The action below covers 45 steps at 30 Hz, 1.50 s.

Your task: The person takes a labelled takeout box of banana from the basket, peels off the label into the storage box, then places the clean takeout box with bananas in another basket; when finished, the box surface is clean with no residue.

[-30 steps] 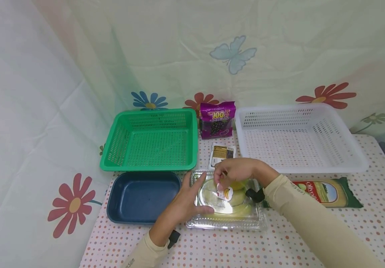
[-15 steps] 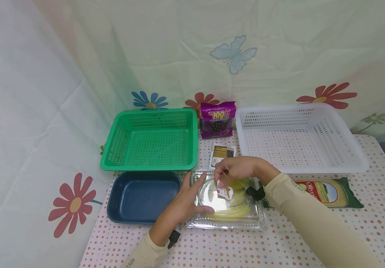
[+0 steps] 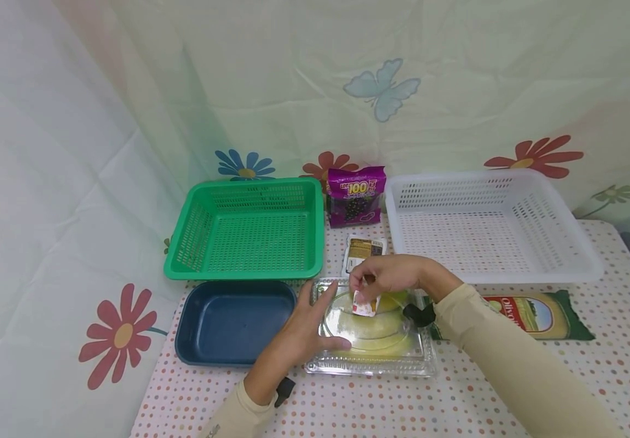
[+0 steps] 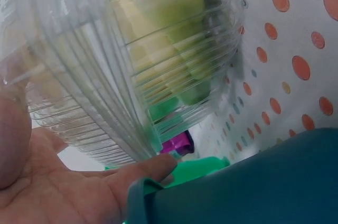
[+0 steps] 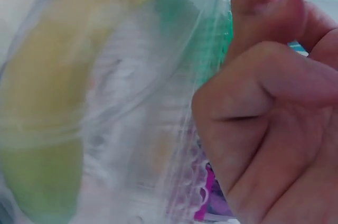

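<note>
On the polka-dot bench [image 3: 342, 404], the left hand [image 3: 305, 327], fingers spread, rests on the clear banana clamshell [image 3: 377, 359]; the right hand [image 3: 388, 277] pinches its label [image 3: 366, 306], now pulled further up, so peeling seems nearly done.

the head view is fairly bright and evenly lit, its shadows soft, the curtain [image 3: 271, 109] slightly washed out. white glare spots the clear box [image 3: 372, 331], and print on the label [image 3: 365, 306] is too soft to read. the left wrist view shows pale reflections along the box's ridges, with the blue tub [image 4: 253, 184] darker. the right wrist view is dimmer and hazy, the box blurred, the right hand [image 5: 274, 113] shaded.
</note>
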Motion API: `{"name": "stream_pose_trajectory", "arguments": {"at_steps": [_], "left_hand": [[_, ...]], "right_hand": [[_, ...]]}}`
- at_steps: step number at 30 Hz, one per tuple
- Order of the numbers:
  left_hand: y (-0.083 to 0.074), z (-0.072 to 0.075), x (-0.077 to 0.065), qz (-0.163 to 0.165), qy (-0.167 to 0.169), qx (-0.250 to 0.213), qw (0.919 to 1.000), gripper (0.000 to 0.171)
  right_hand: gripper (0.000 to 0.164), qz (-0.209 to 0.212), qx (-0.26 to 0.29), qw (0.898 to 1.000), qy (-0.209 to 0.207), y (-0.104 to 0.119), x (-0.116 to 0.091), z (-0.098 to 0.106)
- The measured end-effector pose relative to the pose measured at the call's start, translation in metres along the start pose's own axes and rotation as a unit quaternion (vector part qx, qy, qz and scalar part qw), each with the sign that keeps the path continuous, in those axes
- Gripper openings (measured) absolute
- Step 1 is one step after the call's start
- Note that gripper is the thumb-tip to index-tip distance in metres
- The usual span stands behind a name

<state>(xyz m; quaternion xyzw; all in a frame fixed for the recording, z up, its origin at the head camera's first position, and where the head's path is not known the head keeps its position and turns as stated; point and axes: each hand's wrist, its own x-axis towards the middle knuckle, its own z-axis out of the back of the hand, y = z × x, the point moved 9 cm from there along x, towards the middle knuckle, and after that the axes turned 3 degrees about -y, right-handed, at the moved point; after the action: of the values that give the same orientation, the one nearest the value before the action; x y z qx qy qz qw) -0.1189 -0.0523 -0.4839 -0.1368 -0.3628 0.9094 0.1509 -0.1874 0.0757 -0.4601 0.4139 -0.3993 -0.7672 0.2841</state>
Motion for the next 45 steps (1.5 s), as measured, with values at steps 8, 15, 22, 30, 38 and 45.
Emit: {"name": "stream_pose_trajectory", "arguments": {"at_steps": [8,15,22,30,38,45], "left_hand": [[-0.006,0.009,-0.009,-0.011,-0.021,0.027,0.9994,0.109],[-0.007,0.039,-0.02,-0.036,-0.066,-0.001,0.9971,0.09],[0.013,0.085,-0.041,-0.02,-0.145,-0.039,0.9884,0.068],[0.057,0.143,-0.068,0.036,-0.216,-0.014,0.9756,0.063],[0.097,0.19,-0.089,0.055,-0.258,0.023,0.9643,0.053],[0.134,0.215,-0.101,0.035,-0.299,0.005,0.9536,0.036]], "right_hand": [[0.013,0.043,-0.012,0.999,-0.014,0.017,-0.005,-0.002],[0.004,0.102,-0.005,0.993,-0.052,0.042,0.001,-0.002],[0.014,0.118,-0.019,0.988,-0.1,0.062,0.015,-0.001],[0.019,0.127,0.01,0.984,-0.122,0.083,0.035,-0.01],[0.024,0.143,0.041,0.983,-0.106,0.101,0.065,-0.027],[0.016,0.157,0.035,0.981,-0.11,0.115,0.09,-0.042]]}}
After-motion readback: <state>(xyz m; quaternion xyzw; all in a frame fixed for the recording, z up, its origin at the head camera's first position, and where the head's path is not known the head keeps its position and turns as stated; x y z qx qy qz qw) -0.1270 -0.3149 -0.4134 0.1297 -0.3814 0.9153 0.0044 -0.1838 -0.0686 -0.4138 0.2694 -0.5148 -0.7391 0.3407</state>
